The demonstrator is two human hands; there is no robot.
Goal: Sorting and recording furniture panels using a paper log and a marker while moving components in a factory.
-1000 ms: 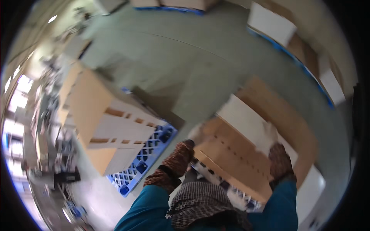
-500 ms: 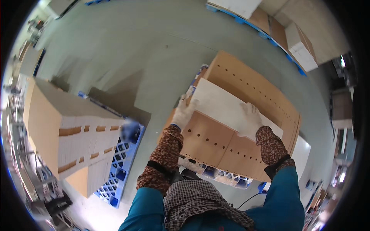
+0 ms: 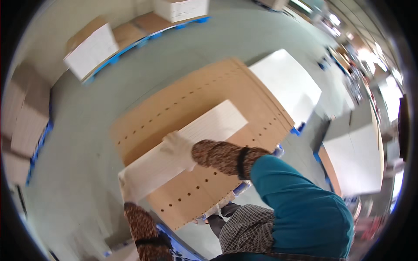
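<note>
A long white box (image 3: 191, 145) lies across a brown cardboard sheet (image 3: 196, 104) dotted with rows of small holes, which tops a stack on a blue pallet (image 3: 244, 187). My right hand (image 3: 178, 148), in a white glove, lies flat on the box's top near its middle. My left hand (image 3: 125, 186), also gloved, grips the box's near left end. Both forearms wear patterned brown sleeves; the right upper arm is in a teal sleeve.
Stacks of white boxes stand on blue pallets at the back left (image 3: 91, 50), at the back (image 3: 180, 8) and at the left edge (image 3: 26, 126). A white-topped stack (image 3: 287, 85) and another pallet load (image 3: 355, 161) stand to the right. The floor (image 3: 78, 143) is grey-green.
The view has swung round, so the cardboard stack now lies in the centre. Both hands stay on the white box; the left has slid to its end, and the right rests on top.
</note>
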